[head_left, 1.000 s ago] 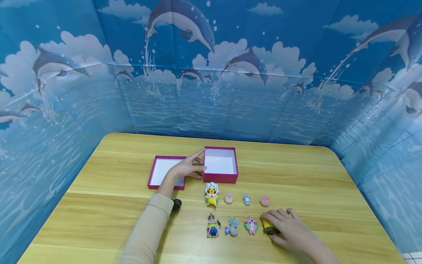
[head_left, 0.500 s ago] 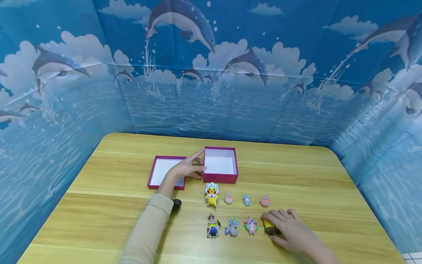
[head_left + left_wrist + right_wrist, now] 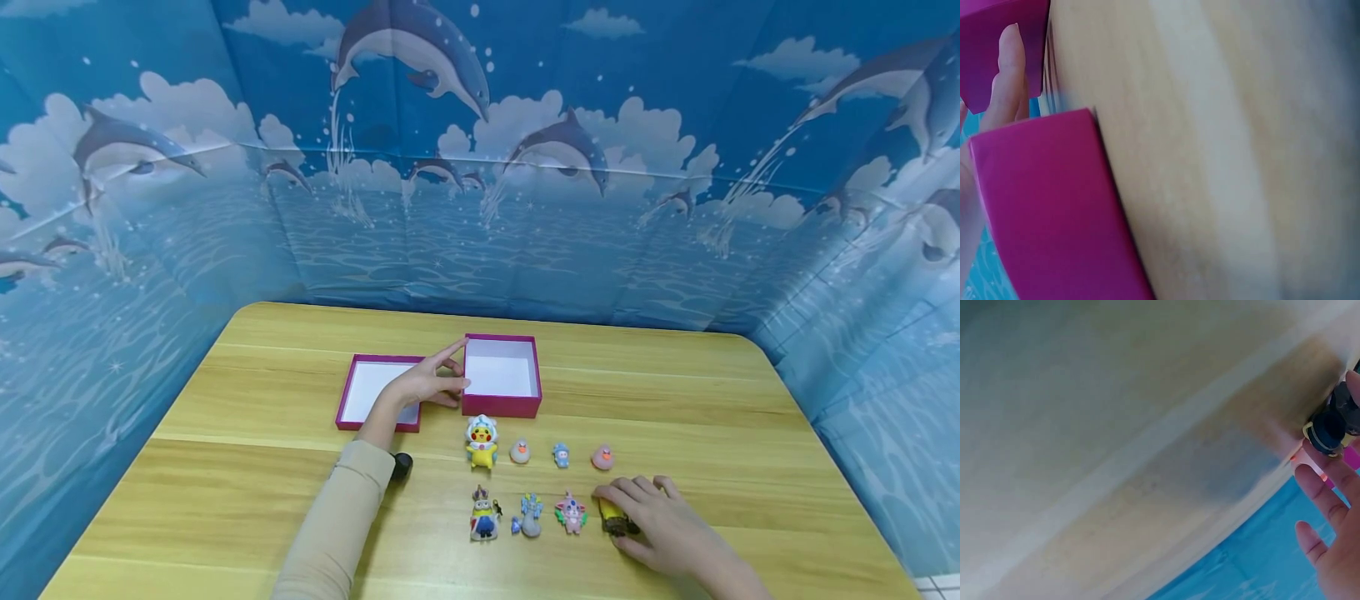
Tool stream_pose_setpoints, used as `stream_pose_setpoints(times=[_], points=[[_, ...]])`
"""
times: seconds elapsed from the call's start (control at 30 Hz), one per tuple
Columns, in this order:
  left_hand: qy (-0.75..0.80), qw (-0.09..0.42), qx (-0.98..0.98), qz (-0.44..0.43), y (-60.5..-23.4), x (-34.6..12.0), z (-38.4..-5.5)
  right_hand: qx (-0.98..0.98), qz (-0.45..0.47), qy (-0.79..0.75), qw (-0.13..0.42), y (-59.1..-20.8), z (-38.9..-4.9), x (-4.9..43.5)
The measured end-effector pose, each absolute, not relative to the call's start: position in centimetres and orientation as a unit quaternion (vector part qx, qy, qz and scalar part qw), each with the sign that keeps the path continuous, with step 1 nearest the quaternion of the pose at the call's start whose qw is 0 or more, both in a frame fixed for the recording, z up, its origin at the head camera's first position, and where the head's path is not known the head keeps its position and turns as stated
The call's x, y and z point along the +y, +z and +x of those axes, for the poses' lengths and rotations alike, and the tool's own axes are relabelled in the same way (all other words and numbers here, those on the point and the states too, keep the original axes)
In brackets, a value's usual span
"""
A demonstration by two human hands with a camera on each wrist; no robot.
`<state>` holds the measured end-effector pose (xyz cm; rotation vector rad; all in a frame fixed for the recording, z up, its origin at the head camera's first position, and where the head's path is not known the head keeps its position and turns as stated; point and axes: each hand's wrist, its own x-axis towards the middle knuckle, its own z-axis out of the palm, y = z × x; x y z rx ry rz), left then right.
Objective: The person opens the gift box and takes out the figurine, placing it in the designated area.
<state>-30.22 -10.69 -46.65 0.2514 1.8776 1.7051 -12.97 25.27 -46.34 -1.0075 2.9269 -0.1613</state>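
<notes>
My left hand (image 3: 423, 382) reaches over the magenta box lid (image 3: 378, 357) and touches the left side of the open magenta box (image 3: 501, 406) with its fingertips. In the left wrist view a fairly straight finger (image 3: 1010, 69) lies against the box wall (image 3: 979, 56); the lid's side (image 3: 1054, 200) fills the foreground. My right hand (image 3: 660, 525) holds a small yellow-and-black toy figure (image 3: 611, 515) between thumb and fingers, at table level. Part of that figure is hidden by the hand; its dark round end (image 3: 1329, 428) shows in the right wrist view.
Toy figures lie in two rows: a yellow figure in a white hood (image 3: 482, 442), a grey duck (image 3: 520, 451), a small blue figure (image 3: 561, 454), a pink duck (image 3: 602, 457), a crowned figure (image 3: 484, 517), a blue-grey figure (image 3: 531, 517), a pink figure (image 3: 572, 512). A black object (image 3: 402, 465) sits beside the left sleeve.
</notes>
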Motion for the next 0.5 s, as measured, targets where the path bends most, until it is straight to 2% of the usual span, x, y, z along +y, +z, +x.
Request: stream_pose_setpoints(times=[0.23, 0.5], points=[[0.642, 0.292, 0.703, 0.093, -46.6, -10.8, -30.1, 0.944, -0.323, -0.055, 0.025, -45.1, -13.1, 25.3], [0.650, 0.291, 0.695, 0.102, -46.8, -11.3, -30.3, 0.940, -0.335, -0.063, 0.024, -41.1, -14.8, 25.5]])
